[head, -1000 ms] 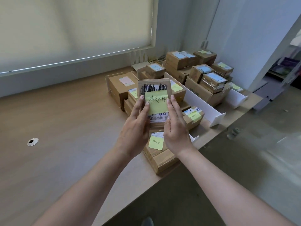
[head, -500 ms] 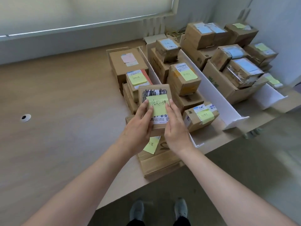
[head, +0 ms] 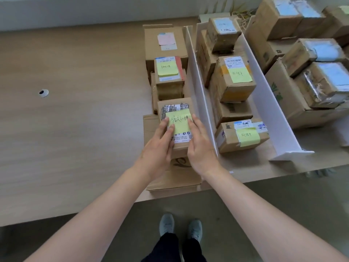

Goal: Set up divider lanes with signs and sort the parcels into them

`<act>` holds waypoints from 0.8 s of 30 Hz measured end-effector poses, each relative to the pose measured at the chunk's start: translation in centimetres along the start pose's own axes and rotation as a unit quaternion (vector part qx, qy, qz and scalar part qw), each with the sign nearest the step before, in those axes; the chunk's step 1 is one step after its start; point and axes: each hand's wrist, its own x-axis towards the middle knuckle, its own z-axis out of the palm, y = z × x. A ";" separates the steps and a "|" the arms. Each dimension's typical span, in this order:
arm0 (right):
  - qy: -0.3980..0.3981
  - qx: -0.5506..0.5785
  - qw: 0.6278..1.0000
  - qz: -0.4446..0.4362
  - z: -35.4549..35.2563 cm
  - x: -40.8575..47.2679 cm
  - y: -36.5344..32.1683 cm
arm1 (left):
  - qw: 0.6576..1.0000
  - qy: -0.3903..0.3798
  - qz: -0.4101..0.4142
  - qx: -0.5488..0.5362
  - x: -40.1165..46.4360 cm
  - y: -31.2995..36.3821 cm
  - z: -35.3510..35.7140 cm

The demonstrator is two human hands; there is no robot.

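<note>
A pale wood worktop (head: 75,114) under a window sill carries white foam-board dividers (head: 198,87) forming lanes, most already stacked with parcels. At centre frame, the left hand (head: 158,146) and right hand (head: 201,148) clasp a small parcel (head: 176,125) between near-straight fingers, setting it on the left lane's stack. Its yellow sticky note (head: 179,121) bears handwriting I cannot read — no lane signs visible.

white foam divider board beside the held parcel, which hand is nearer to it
Right. The right hand lies against the white foam divider board, while the left hand grips the parcel's far side.
</note>
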 end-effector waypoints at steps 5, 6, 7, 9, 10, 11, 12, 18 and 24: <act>-0.013 0.002 1.000 0.020 0.6 0.2 0.9 | 1.000 -0.014 0.014 -0.016 1.3 -1.3 1.3; -0.015 0.001 1.000 0.022 0.7 0.3 1.0 | 1.000 -0.015 0.016 -0.020 1.5 -1.5 1.5; -0.018 0.000 1.000 0.025 0.9 0.5 1.2 | 0.999 -0.016 0.016 -0.024 1.6 -1.8 1.7; -0.023 -0.007 0.999 0.030 1.2 0.7 1.3 | 0.999 -0.016 0.011 -0.027 1.6 -2.0 2.1; -0.025 -0.010 0.999 0.030 1.2 0.9 1.3 | 0.999 -0.014 0.009 -0.030 1.7 -2.1 2.1; -0.027 -0.011 0.999 0.028 1.2 1.0 1.5 | 0.999 -0.011 0.010 -0.037 1.8 -2.3 2.3; -0.031 -0.015 0.999 0.024 1.1 1.2 1.5 | 0.999 -0.009 0.010 -0.041 1.9 -2.4 2.2; -0.069 -0.050 0.996 0.032 0.6 1.8 1.2 | 1.000 -0.022 -0.013 -0.007 2.3 -2.2 2.0; -0.089 -0.152 0.983 0.041 -2.4 2.0 -0.8 | 0.997 -0.017 -0.019 0.073 2.7 0.6 0.2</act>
